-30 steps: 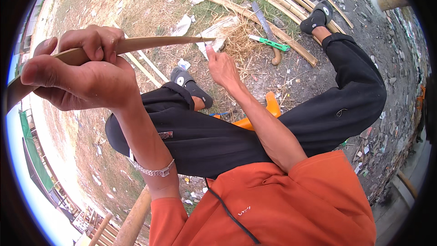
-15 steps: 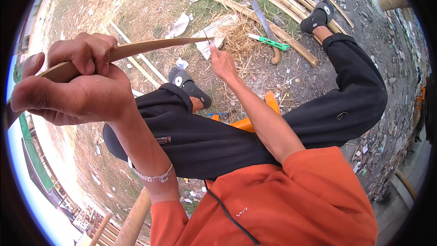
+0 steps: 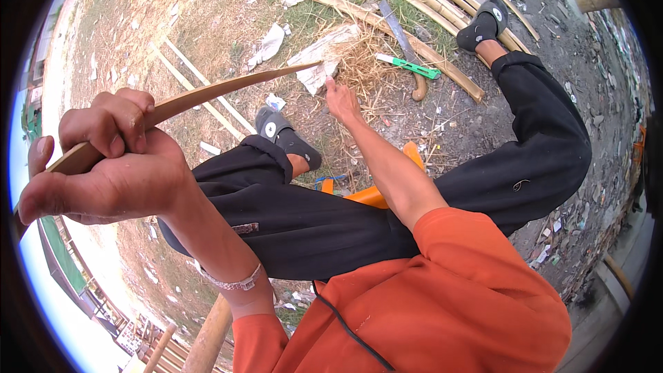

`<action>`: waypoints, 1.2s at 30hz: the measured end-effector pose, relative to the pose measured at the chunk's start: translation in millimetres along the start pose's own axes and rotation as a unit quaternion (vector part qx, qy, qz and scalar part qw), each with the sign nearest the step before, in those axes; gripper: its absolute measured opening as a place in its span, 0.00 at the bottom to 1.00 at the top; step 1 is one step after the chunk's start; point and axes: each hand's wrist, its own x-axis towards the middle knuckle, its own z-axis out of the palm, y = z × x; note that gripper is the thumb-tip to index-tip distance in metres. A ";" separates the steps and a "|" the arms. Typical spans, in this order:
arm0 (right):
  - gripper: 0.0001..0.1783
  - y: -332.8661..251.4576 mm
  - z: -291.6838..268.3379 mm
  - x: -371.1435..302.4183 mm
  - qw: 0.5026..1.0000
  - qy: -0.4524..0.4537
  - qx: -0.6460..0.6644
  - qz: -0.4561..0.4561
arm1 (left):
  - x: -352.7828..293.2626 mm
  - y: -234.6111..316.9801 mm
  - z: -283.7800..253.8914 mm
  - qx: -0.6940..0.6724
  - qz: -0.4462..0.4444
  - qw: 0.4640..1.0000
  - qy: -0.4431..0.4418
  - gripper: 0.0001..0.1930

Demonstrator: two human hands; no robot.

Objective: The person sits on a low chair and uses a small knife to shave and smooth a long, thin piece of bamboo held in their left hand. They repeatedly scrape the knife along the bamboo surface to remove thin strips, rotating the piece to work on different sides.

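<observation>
My left hand [image 3: 117, 159] is wrapped round a long, thin bamboo strip [image 3: 228, 90], which slants up and away to the right and tapers to its far end. My right hand [image 3: 343, 102] is closed just below that far tip, thumb pointing forward. A thin dark blade showed edge-on at its thumb half a second ago, so it appears to grip a knife, now almost wholly hidden. Beyond this hand lies a pile of pale shavings [image 3: 366, 62] beside a whitish crumpled sheet [image 3: 314, 48].
A green-handled cutter [image 3: 409, 65] and a machete [image 3: 397, 31] lie right of the shavings. Split bamboo lengths [image 3: 442, 7] stretch across the far ground. Two pale strips [image 3: 200, 90] lie left of my foot. An orange seat [image 3: 369, 197] shows between my legs.
My left hand has dropped, so the strip now slopes more steeply up toward its far tip. My right hand has shifted slightly nearer and right; its thin blade no longer shows clearly.
</observation>
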 end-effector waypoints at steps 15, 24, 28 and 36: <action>0.37 -1.8 4.9 7.1 0.997 0.044 -0.047 0.039 | 3.3 -5.3 -1.1 0.002 -0.027 0.999 0.036 0.33; 0.39 -34.2 -44.2 -13.7 0.999 -0.001 -0.028 0.026 | 3.3 -3.3 -4.7 -0.072 -0.013 0.996 0.049 0.26; 0.39 -32.0 -34.0 -11.3 0.996 -0.026 -0.077 -0.031 | 0.5 -1.8 -6.6 -0.130 0.002 0.991 0.033 0.24; 0.38 1.2 -11.3 2.6 0.986 0.010 -0.164 0.018 | 5.8 -2.1 -13.8 -0.194 -0.033 0.978 0.070 0.21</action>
